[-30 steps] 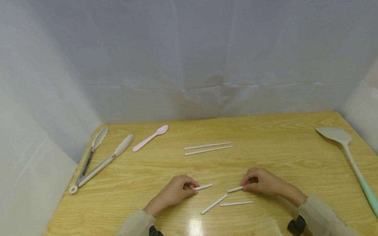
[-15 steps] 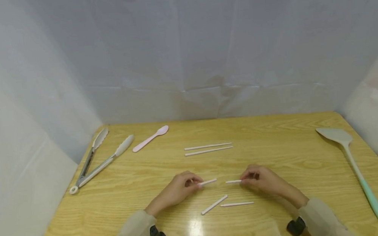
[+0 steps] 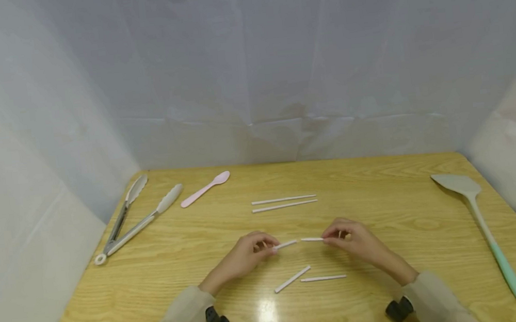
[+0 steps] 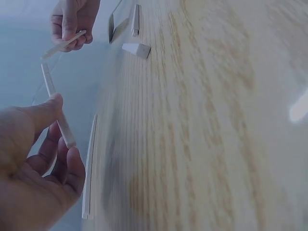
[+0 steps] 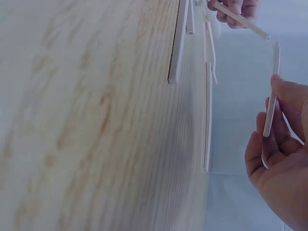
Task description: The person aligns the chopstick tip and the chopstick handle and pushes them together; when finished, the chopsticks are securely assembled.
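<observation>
My left hand (image 3: 250,255) pinches a short white chopstick piece (image 3: 287,244) between thumb and fingers, above the table. In the right wrist view that piece shows a hole in its end. Facing it, my right hand (image 3: 354,239) pinches another chopstick piece (image 5: 272,103), whose upper end narrows to a small tip. The two ends point at each other with a small gap between them. Nearer the person, a thicker chopstick piece (image 3: 293,279) lies slanted on the table, beside a thinner chopstick piece (image 3: 324,278) lying level.
Two full-length chopsticks (image 3: 284,206) lie side by side beyond the hands. A pink spoon (image 3: 205,189) and spread metal tongs (image 3: 130,235) lie at the left of the wooden table (image 3: 382,195). A spatula (image 3: 483,227) with a green handle lies along the right side.
Both hands have lifted their chopstick pieces off the table and moved slightly away from the person. The gap between the pieces' ends has narrowed. Things lying on the table have stayed put.
</observation>
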Demonstrator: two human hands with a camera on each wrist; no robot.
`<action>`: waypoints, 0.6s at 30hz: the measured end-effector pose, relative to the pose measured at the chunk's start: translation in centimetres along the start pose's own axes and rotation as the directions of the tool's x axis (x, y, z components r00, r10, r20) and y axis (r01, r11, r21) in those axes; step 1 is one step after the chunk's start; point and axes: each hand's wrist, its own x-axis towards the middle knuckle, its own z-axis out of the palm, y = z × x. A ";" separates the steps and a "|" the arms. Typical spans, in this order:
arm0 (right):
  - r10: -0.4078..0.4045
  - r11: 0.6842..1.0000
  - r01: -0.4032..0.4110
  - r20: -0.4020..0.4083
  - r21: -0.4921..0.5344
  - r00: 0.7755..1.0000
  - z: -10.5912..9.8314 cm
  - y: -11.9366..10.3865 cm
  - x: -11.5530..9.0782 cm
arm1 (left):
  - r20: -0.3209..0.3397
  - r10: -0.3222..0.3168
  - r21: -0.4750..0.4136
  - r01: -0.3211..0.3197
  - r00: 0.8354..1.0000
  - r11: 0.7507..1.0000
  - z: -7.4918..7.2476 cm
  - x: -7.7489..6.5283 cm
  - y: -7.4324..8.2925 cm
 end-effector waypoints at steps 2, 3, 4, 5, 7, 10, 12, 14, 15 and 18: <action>0.003 1.000 -0.003 0.000 0.001 1.000 0.1 -0.1 0.1 | 0.000 0.004 -0.016 -0.004 1.000 1.000 0.0 0.0 0.2; 0.004 1.000 -0.004 0.002 0.004 1.000 0.2 -0.2 0.2 | 0.001 0.005 -0.025 -0.005 1.000 1.000 0.0 0.0 0.2; 0.008 1.000 -0.008 0.004 0.006 1.000 0.2 -0.2 0.3 | 0.001 0.006 -0.031 -0.006 1.000 1.000 0.0 0.0 0.3; 0.010 1.000 -0.011 0.008 0.010 1.000 0.3 -0.3 0.3 | 0.002 0.006 -0.036 -0.006 1.000 0.999 0.0 0.0 0.4; 0.010 1.000 -0.010 0.014 0.012 1.000 0.3 -0.4 0.4 | 0.007 0.000 -0.042 0.000 1.000 0.999 0.0 0.0 0.4; 0.005 1.000 -0.006 0.016 0.010 1.000 0.4 -0.6 0.5 | 0.010 -0.005 -0.033 0.005 1.000 0.999 0.0 0.0 0.5; 0.001 1.000 -0.001 0.014 0.000 1.000 0.3 -0.7 0.5 | 0.009 -0.004 -0.025 0.005 1.000 1.000 0.1 0.0 0.5; 0.009 1.000 -0.009 0.016 -0.003 1.000 0.3 -0.7 0.5 | 0.002 0.002 -0.013 -0.002 1.000 1.000 0.1 0.0 0.5; 0.015 1.000 -0.015 0.018 -0.004 1.000 0.3 -0.6 0.5 | -0.001 0.003 -0.009 -0.003 1.000 1.000 0.0 0.0 0.6; 0.016 1.000 -0.016 0.016 -0.014 1.000 0.3 -0.5 0.5 | -0.016 0.010 0.009 -0.010 1.000 1.000 0.0 -0.1 0.8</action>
